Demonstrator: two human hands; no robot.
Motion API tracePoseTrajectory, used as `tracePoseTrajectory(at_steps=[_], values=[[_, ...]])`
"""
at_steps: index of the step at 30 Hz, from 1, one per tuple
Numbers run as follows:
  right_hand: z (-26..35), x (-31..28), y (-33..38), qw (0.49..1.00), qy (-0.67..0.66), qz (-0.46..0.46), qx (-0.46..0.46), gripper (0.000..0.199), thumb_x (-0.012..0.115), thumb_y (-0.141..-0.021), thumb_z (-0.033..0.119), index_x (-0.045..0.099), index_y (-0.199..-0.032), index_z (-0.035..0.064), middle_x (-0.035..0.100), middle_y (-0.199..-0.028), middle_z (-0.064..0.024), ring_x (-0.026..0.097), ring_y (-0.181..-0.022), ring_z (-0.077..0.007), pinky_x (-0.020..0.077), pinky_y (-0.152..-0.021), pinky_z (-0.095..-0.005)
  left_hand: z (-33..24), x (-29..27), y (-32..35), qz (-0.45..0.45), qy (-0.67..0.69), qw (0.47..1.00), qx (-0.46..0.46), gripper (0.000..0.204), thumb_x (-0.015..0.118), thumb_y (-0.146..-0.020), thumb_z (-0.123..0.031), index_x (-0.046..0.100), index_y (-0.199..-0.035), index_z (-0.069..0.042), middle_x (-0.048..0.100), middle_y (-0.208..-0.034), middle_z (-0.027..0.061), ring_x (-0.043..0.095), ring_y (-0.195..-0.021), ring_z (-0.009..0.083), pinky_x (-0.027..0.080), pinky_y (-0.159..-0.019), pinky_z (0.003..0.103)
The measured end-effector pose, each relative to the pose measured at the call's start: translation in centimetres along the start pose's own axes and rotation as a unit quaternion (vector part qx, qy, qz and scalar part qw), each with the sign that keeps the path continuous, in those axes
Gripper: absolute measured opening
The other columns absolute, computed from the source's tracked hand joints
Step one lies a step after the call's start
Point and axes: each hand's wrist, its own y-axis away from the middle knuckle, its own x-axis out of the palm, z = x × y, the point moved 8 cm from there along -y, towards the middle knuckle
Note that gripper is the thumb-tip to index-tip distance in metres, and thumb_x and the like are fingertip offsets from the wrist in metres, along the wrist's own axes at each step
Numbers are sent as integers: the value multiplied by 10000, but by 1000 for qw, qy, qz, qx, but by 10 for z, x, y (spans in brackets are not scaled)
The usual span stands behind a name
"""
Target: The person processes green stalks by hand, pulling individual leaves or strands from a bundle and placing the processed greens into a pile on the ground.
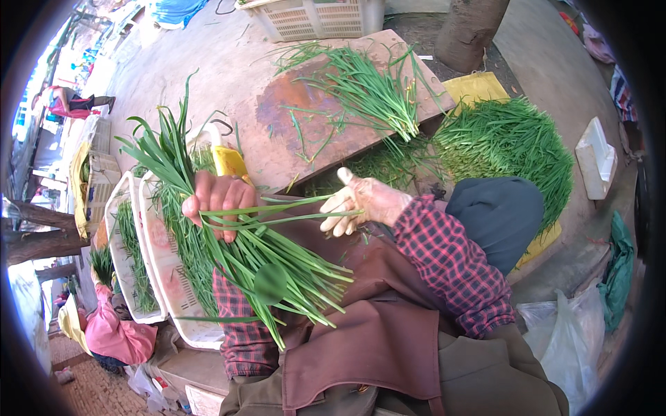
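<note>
My bare left hand point(220, 202) is closed around a bunch of garlic chives point(295, 260). Their leafy ends stick up at the far left, and the pale cut ends fan out over my brown apron point(368, 353). A few stalks stray from the bunch toward my right hand point(364, 204), which wears a pale glove. Its fingers are spread, and the stalk ends lie against them without a visible grip. Beyond, a loose pile of chives point(378, 90) rests on a low board point(277, 149).
White crates point(149, 229) of chives stand at left, by a yellow object point(230, 163). A big chive heap point(510, 149) lies on yellow sheeting at right, near a white foam box point(596, 159). A tree trunk point(472, 31) rises behind. Another person point(118, 326) in pink handles chives at lower left.
</note>
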Motion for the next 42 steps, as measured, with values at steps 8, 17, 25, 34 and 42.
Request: tracePoseTrajectory(at_steps=[8, 17, 25, 34, 42], values=[[19, 20, 13, 972, 17, -141, -187, 329, 617, -988, 209, 651, -1145, -79, 722, -920, -194, 706, -747, -214, 572, -665, -304, -10, -9, 19, -42, -80, 996, -25, 175, 395, -947, -184, 488, -871, -57, 613, -522, 32, 605, -432, 139, 430, -417, 250], [-38, -59, -12, 988, -138, -71, -14, 852, 402, -940, 711, 590, -1197, -79, 712, -1054, -261, 731, -788, -299, 577, -666, -352, 4, -7, 9, 12, -41, 997, -61, 183, 418, -935, -207, 474, -802, -95, 627, -528, 18, 631, -454, 136, 386, -461, 276], [-23, -11, -27, 993, -96, 66, 9, 648, 429, -1036, 497, 594, -1215, -103, 717, -1037, -250, 730, -836, -301, 588, -706, -355, 19, -1, 14, 23, 10, 998, -59, 272, 429, -918, -181, 463, -656, -120, 637, -537, 39, 643, -465, 165, 420, -428, 275], [-2, -11, -6, 989, -13, -106, -101, 492, 597, -991, 381, 636, -1103, -97, 725, -940, -234, 728, -741, -262, 596, -655, -344, 16, -1, 20, -17, 19, 999, -30, 270, 430, -918, -162, 468, -657, -103, 627, -522, 52, 624, -439, 158, 471, -402, 252], [-54, -53, -35, 995, -66, -31, 70, 963, 435, -859, 805, 606, -1123, -105, 708, -987, -292, 733, -813, -349, 602, -714, -423, 26, 14, 2, 74, 67, 993, -56, 230, 456, -878, -151, 455, -657, -89, 646, -563, 81, 647, -477, 182, 490, -411, 258]])
